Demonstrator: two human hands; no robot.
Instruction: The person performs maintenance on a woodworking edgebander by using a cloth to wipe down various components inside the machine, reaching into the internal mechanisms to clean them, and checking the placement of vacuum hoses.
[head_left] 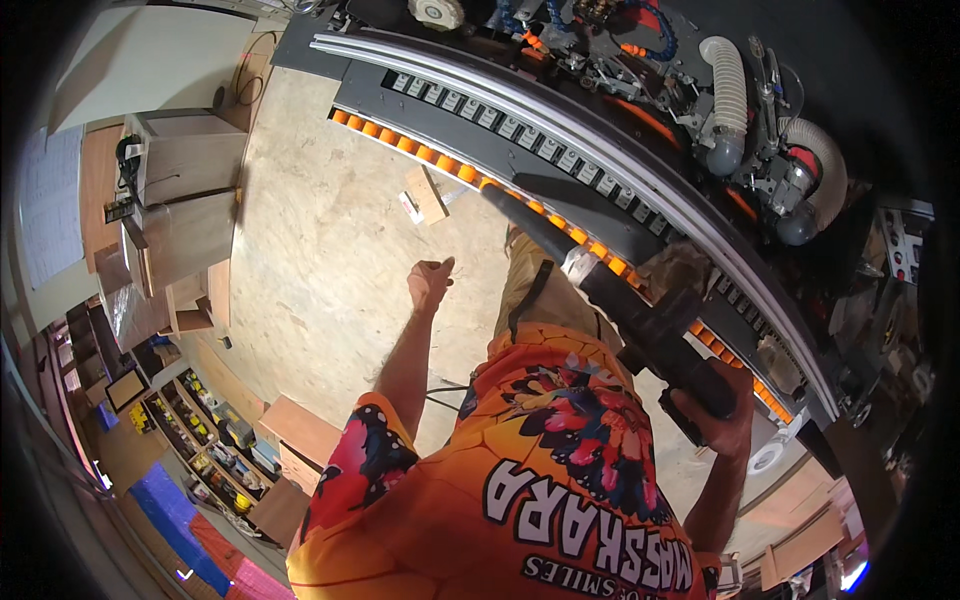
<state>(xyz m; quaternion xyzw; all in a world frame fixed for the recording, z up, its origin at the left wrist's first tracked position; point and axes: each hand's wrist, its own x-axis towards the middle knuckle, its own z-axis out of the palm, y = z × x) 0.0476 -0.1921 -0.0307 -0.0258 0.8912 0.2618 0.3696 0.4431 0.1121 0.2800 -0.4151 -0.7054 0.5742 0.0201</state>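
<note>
Where the picture bends at its left rim, pale boxy wooden cabinets (185, 190) with flat, square-edged panels stand on a chipboard floor (320, 250) of mottled, flaky beige texture. Below them, toward the lower left corner, open shelves (215, 440) hold small mixed items, too small to tell apart, and a plain cardboard-brown box (300, 430) sits just beside them. Near the floor's far edge, close to the machine, lies a small rectangular wooden offcut (427, 194).

Further right, the left hand (430, 282) is raised above the floor with its fingers curled into a loose fist; it has hold of nothing that can be seen. The forearm comes out of a glossy orange shirt sleeve (365, 460) printed with butterfly and flower shapes in pink and dark blue.

The right hand (722, 408) is wrapped tightly around the grip of a long black tool (610, 290), a tapering cylinder with a shiny metal collar halfway along and a blocky matte body at the grip. Its slim end points up and left, lying across the front edge of the long machine (700, 200). That machine runs diagonally along the picture's upper right: a smooth curved silvery rail, a row of small orange rollers (440, 158), grey segmented pads, and behind them ribbed pale hoses (728, 95) and tangled cables.
</note>
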